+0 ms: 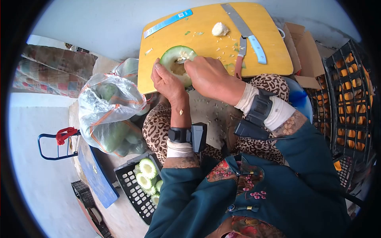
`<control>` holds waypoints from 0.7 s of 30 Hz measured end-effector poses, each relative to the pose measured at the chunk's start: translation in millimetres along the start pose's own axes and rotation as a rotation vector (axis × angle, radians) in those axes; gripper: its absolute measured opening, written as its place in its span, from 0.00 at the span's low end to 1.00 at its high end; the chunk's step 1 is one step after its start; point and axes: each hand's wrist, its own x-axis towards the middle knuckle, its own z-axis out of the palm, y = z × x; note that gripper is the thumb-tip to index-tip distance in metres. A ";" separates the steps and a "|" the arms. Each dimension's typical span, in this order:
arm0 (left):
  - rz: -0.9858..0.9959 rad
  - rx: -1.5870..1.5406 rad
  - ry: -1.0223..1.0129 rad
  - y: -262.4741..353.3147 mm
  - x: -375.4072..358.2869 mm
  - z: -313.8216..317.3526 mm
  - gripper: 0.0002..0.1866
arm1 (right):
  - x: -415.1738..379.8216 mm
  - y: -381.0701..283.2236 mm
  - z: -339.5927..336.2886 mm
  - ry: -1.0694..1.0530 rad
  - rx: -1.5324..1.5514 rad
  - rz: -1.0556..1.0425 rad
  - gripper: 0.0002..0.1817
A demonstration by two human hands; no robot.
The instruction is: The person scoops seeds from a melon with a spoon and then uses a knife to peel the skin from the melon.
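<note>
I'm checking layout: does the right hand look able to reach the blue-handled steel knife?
Probably, once the right hand leaves the green-skinned gourd ring: the blue-handled steel knife lies uncovered on the yellow tabletop.

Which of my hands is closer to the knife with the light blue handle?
Right. Your right hand is at the right side of the cut gourd, below and left of the knife in view; your left hand holds the gourd's left side, farther away.

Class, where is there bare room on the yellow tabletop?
Bare: between the blue-handled metal cleaver and the right edge of the yellow tabletop; far side, between cleaver and flat blue strip. Crowded: near middle, with pale seeds, red-handled knife, green gourd ring.
</note>
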 end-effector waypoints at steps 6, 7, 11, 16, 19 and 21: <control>0.033 0.079 -0.033 2.3 -3.3 0.3 0.21 | 8.7 2.4 -5.3 -0.122 0.054 -0.085 0.04; 0.051 0.105 -0.040 1.9 -3.0 0.3 0.21 | 8.6 2.5 -3.2 -0.150 0.070 -0.083 0.04; 0.071 0.073 -0.024 -3.7 -2.7 -4.6 0.21 | 6.5 3.5 -3.6 -0.246 0.120 -0.069 0.04; 0.071 0.033 -0.030 -6.1 -3.1 -7.4 0.20 | -0.7 20.0 -10.5 -0.248 0.148 -0.023 0.04; 0.122 0.110 -0.039 -5.2 -4.3 -5.1 0.20 | -4.0 18.5 -18.3 -0.182 0.088 -0.037 0.05; 0.113 0.111 -0.033 -3.4 -6.7 -3.9 0.20 | -1.2 15.4 -17.4 -0.060 0.076 -0.118 0.05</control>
